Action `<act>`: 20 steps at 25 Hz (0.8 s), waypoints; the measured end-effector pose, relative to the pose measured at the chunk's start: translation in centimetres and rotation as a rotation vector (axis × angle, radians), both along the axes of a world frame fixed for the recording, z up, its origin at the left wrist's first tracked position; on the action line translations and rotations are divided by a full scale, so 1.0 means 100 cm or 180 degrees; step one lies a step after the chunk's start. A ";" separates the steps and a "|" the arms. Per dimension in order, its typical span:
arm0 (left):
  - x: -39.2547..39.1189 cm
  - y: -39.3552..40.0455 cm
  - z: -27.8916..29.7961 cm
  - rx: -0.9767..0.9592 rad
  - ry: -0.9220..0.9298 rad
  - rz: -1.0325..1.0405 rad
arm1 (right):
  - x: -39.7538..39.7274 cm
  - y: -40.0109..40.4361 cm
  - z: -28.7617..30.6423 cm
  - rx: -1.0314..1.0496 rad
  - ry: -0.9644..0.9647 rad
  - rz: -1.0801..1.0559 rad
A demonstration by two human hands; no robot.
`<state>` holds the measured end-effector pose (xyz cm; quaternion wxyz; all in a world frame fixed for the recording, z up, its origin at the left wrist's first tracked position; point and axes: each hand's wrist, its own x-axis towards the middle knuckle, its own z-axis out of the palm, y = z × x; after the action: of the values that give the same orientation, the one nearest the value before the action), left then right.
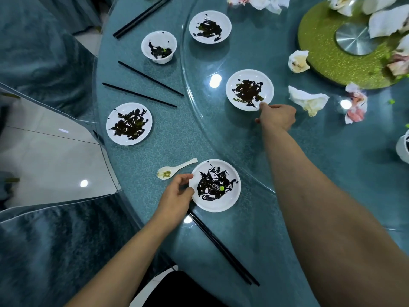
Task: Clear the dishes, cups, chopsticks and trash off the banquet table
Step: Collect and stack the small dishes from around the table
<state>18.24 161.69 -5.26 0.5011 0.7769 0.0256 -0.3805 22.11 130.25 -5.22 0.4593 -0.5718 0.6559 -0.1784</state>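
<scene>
both hands pinch rims: left hand (177,191) on the near plate (215,186) at the table edge, right hand (277,116) on the far plate (249,89) on the glass turntable (221,134). thin grips could tilt either plate, dripping dark sauce.

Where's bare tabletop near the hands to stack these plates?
Bare glass between the right hand, the near plate and the near chopsticks. Also between the side plate and the spoon. Crowded around the tissues by the green disc.
</scene>
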 end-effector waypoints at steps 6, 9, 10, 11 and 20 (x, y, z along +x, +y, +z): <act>0.001 0.001 0.002 0.0004 0.0051 -0.0016 | 0.004 -0.005 0.002 0.0143 -0.0059 -0.0183; 0.001 0.000 0.003 0.0026 0.0043 0.0001 | -0.009 0.009 0.002 0.0125 -0.0225 -0.0216; 0.001 0.000 0.003 0.0035 0.0037 -0.0011 | -0.018 0.017 0.001 0.0112 -0.0281 -0.0177; 0.001 0.000 0.003 0.0037 0.0033 -0.0028 | -0.027 0.027 -0.001 0.0106 -0.0322 -0.0106; 0.001 0.000 0.005 -0.0024 -0.0065 -0.0083 | -0.121 0.125 -0.008 0.0326 -0.0268 0.0499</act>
<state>18.35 161.71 -4.72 0.4991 0.7791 0.0089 -0.3792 10.03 142.73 -5.97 0.5277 -0.5891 0.5976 -0.1321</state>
